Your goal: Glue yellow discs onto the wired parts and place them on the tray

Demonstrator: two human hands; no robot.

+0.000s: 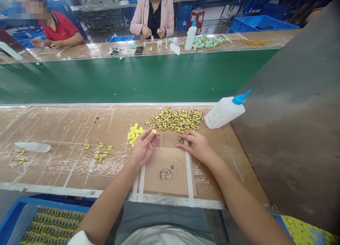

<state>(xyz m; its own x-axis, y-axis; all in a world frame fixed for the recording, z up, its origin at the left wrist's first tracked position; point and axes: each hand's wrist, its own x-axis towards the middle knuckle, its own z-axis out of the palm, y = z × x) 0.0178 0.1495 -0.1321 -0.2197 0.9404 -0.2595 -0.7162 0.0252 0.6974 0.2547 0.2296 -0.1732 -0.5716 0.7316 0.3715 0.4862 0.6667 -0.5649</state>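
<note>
Left hand (144, 148), grip closed on a yellow disc (154, 131), is shown at frame centre; right hand (198, 146), grip open, is laid on a cardboard sheet (170, 160), just below a heap of yellow-and-black parts (176, 119) on the worktop (66, 167).

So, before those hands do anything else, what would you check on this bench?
Left hand pinching a yellow disc: ok.
Right hand free of parts: cannot tell.
Yellow-and-black pieces heaped within reach: ok.
Loose yellow discs near the left hand: ok.
Squeeze bottle with blue nozzle standing upright: not ok, it lies on its side.
Small glass dish contents: cannot tell.
</note>
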